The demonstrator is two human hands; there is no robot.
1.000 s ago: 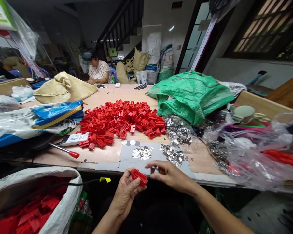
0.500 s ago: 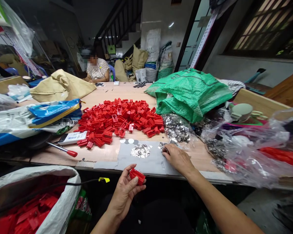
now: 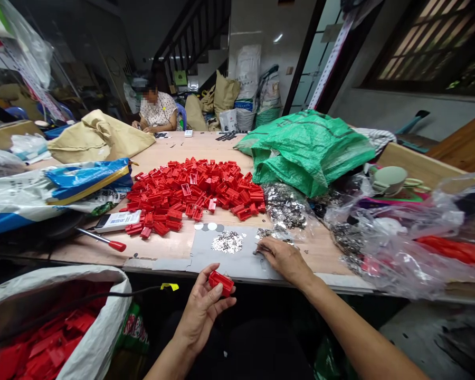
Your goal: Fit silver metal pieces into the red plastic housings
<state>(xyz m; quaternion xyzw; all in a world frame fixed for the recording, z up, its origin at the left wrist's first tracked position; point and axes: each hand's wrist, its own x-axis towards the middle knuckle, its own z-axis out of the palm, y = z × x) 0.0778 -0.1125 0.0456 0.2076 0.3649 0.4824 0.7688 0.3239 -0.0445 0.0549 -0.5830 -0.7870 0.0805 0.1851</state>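
Note:
Between the thumb and fingers of my left hand (image 3: 208, 301) is a small red plastic case (image 3: 220, 283), held just off the table's front edge. My right hand (image 3: 283, 259) is over the grey sheet (image 3: 237, 264), fingertips pinched on a small dark metal piece (image 3: 258, 249) whose exact kind I cannot make out. Left of those fingertips, a pile of small shiny metal pieces (image 3: 227, 242) lies on the sheet. A smaller cluster of darker metal pieces (image 3: 264, 232) is just beyond the right hand. Behind the sheet spreads a big heap of red plastic cases (image 3: 190, 192).
A clear bag of metal pieces (image 3: 288, 208) and a green woven sack (image 3: 309, 150) stand at right. A red-tipped lever (image 3: 116, 245) juts out at left. Below it, a white sack (image 3: 116, 311) holds more red parts. A person (image 3: 158, 111) sits across the table.
My right hand has moved slightly left and toward me, off the dark metal cluster, with a small piece in its fingertips. The left hand keeps the red case, now turned slightly.

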